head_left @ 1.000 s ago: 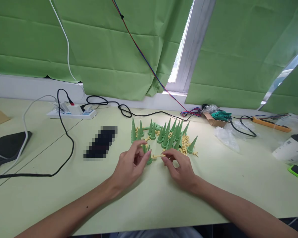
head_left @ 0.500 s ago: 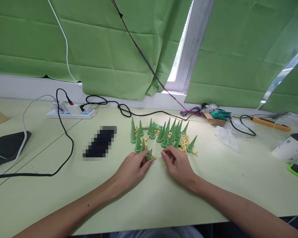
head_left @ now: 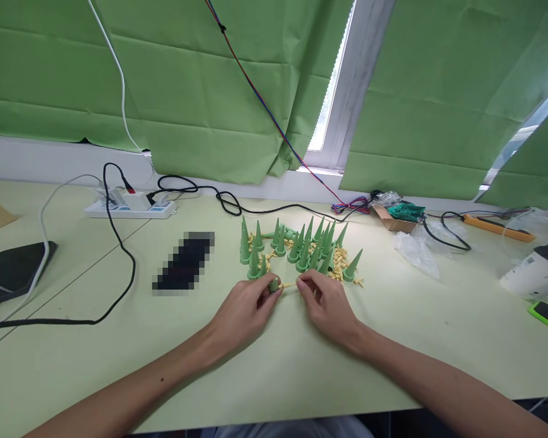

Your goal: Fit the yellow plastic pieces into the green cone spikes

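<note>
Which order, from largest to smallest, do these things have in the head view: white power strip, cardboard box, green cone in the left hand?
1. White power strip
2. Cardboard box
3. Green cone, partly hidden by the left hand

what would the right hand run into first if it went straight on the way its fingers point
Beyond the thin yellow piece at its fingertips, the right hand would probably meet the green cone held in the left hand, though depth is hard to judge.
</note>
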The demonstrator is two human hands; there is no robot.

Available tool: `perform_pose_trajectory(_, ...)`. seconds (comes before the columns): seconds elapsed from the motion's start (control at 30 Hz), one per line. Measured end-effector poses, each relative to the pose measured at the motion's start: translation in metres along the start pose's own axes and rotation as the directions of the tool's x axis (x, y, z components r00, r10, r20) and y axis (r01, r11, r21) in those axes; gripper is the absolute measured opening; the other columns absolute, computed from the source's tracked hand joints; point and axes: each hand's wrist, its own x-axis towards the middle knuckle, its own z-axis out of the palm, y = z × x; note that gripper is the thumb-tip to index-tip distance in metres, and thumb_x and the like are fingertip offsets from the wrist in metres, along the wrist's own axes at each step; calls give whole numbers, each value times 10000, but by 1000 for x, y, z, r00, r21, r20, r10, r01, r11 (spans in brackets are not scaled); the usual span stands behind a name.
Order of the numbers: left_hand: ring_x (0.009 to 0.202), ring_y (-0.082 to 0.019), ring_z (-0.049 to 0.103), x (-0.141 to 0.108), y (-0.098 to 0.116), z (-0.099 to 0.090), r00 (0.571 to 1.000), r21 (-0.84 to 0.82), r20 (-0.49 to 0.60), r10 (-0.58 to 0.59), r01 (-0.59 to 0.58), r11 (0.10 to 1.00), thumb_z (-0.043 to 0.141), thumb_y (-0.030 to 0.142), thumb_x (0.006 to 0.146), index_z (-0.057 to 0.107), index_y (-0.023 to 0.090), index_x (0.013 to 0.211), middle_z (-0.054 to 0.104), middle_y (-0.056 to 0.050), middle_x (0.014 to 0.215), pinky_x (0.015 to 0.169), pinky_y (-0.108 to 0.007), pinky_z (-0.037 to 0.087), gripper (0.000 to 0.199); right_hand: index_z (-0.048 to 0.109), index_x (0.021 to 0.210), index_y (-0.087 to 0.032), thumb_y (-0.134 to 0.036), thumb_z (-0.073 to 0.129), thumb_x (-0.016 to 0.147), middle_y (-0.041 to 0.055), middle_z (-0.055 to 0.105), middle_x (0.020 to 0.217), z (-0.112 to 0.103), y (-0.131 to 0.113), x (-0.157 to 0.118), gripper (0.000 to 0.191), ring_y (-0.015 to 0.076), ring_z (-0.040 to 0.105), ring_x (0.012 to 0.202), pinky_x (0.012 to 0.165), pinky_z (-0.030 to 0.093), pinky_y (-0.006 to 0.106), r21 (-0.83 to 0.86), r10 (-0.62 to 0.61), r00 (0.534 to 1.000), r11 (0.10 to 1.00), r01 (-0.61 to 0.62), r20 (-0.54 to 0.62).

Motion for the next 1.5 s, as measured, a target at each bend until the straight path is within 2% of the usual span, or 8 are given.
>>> perform_pose_trajectory(0.37, 543, -120, 520, -2, 0, 1, 998, -63, -17, 62, -63, 996, 505, 283, 981, 623, 214, 1041, 561, 58, 601, 551, -225, 383, 149, 639, 944, -178, -247, 497, 981, 23, 664, 747, 1, 2, -1, 163, 134, 578, 594, 560, 445, 238, 84, -16, 997, 996, 9, 76)
perform_pose_trajectory(0.57, 527, -107, 501, -2, 0, 2, 996, -64, -40, 76, -78, 995, 519, 276, 976, 623, 218, 1038, 572, 64, 598, 555, -219, 383, 134, 642, 1006, -172, -248, 516, 973, 31, 672, 753, 3, 5, -3, 151, 141, 608, 606, 533, 455, 235, 114, -52, 996, 993, 44, 66)
perform_pose_trajectory(1.1, 501, -108, 492, -2, -2, 2, 995, -51, -20, 103, -103, 993, 525, 269, 970, 647, 224, 1059, 581, 63, 589, 541, -214, 372, 157, 629, 983, -181, -221, 519, 974, 19, 651, 745, 3, 6, -2, 117, 127, 601, 575, 534, 463, 235, 123, -100, 992, 988, 90, 82)
perform_pose_trajectory(1.23, 503, -103, 504, -2, -4, 2, 993, -47, -23, 118, -119, 992, 529, 257, 968, 659, 225, 1067, 634, 48, 643, 547, -209, 381, 166, 631, 996, -182, -220, 514, 981, 25, 654, 778, 3, 7, -2, 123, 127, 602, 586, 554, 464, 241, 121, -121, 989, 987, 110, 88)
perform_pose_trajectory(1.37, 532, -104, 526, -3, -4, 1, 991, -36, -31, 131, -132, 991, 533, 243, 966, 668, 218, 1047, 671, 30, 706, 566, -208, 391, 160, 634, 996, -186, -222, 507, 990, 24, 645, 772, 3, 9, -1, 132, 137, 598, 611, 589, 464, 252, 101, -156, 984, 984, 147, 85)
perform_pose_trajectory(1.5, 536, -105, 514, -2, -1, -1, 992, -34, -17, 124, -124, 992, 530, 245, 966, 676, 206, 1020, 654, 28, 688, 562, -212, 380, 161, 643, 985, -185, -222, 500, 999, 31, 632, 774, 1, 8, 1, 149, 145, 584, 634, 613, 456, 259, 69, -205, 976, 977, 200, 77)
